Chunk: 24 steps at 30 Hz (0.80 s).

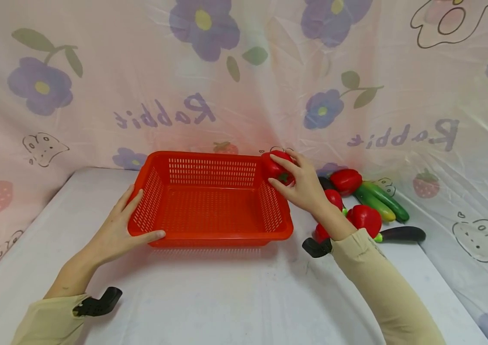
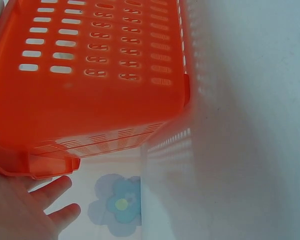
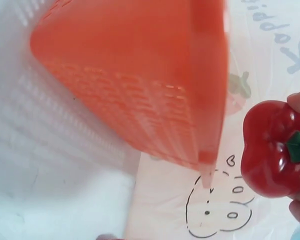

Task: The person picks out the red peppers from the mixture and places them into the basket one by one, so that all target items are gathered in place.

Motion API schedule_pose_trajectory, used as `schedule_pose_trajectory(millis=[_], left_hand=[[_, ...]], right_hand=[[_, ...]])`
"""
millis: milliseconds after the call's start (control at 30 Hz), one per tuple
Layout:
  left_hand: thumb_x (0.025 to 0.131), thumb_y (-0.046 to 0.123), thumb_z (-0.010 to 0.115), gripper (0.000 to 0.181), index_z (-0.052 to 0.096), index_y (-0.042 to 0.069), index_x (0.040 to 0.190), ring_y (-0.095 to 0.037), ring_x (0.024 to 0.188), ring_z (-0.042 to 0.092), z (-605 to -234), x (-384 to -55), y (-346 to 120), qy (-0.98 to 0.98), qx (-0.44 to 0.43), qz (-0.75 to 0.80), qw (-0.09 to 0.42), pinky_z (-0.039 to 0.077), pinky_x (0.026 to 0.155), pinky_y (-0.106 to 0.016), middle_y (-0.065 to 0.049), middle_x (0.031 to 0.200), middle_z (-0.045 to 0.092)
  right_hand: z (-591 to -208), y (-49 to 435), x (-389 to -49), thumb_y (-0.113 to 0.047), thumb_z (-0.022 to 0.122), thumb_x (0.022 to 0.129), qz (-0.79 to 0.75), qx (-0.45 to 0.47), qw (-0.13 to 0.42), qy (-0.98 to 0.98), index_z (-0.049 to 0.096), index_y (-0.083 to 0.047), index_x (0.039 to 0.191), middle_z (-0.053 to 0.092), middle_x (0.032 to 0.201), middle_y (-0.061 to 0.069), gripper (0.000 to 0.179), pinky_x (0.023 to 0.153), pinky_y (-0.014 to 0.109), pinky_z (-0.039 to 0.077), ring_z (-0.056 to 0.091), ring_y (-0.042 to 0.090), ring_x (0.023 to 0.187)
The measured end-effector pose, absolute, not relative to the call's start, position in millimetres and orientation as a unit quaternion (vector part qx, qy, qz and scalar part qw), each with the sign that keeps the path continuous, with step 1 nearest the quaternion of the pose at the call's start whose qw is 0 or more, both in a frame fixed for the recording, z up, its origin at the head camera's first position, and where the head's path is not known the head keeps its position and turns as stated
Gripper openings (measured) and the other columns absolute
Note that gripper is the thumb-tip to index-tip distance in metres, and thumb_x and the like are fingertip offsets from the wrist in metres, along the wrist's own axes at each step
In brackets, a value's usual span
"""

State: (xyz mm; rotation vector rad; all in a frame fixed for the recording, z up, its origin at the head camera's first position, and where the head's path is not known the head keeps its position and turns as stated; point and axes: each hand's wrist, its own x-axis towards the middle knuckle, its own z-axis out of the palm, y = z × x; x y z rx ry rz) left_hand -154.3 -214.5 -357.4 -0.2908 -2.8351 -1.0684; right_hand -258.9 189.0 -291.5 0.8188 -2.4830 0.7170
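A red plastic basket with slotted walls stands on the white table, and nothing lies inside it. My left hand rests on its left rim, thumb along the front edge and fingers over the side; the left wrist view shows some of these fingers at the rim. With my right hand I hold a red bell pepper by the back right corner of the basket, at rim height. In the right wrist view the pepper shows its green stem, pinched between thumb and fingers, apart from the basket wall.
Right of the basket lies a group of vegetables: several red peppers, a dark eggplant, and green cucumber-like ones. My right forearm partly covers them. A patterned curtain hangs behind the table.
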Motion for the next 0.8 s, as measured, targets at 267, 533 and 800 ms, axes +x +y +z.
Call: schedule_pose_trajectory(millis=[267,533,800], left_hand=[[0.076,0.049,0.075,0.111,0.008,0.008,0.155,-0.045,0.144,0.006,-356.6,-154.1,-215.0,-0.93,-0.098,-0.35,0.049,0.022,0.099,-0.077,-0.007,0.162,-0.008],[0.075,0.048,0.077,0.113,0.008,0.008,0.155,-0.046,0.144,0.006,-356.8,-154.8,-215.3,-0.93,-0.1,-0.35,0.046,0.023,0.099,-0.076,-0.01,0.162,-0.008],[0.075,0.049,0.077,0.112,0.009,0.009,0.155,-0.045,0.145,0.006,-356.0,-153.5,-214.4,-0.93,-0.1,-0.351,0.047,0.022,0.1,-0.076,-0.008,0.162,-0.008]], right_hand=[[-286.5,174.7,-258.3,-0.021,0.077,0.081,0.242,0.337,0.229,-0.881,0.058,-0.013,0.133,0.045,0.141,0.018,0.056,0.098,0.054,0.048,0.045,0.036,0.128],[-282.3,161.6,-259.3,-0.026,0.076,0.082,0.23,0.332,0.216,-0.889,0.058,-0.016,0.134,0.043,0.143,0.02,0.056,0.099,0.056,0.045,0.042,0.038,0.13],[-282.1,150.7,-263.3,-0.028,0.074,0.084,0.22,0.346,0.187,-0.893,0.057,-0.018,0.134,0.041,0.144,0.019,0.054,0.096,0.053,0.049,0.039,0.038,0.131]])
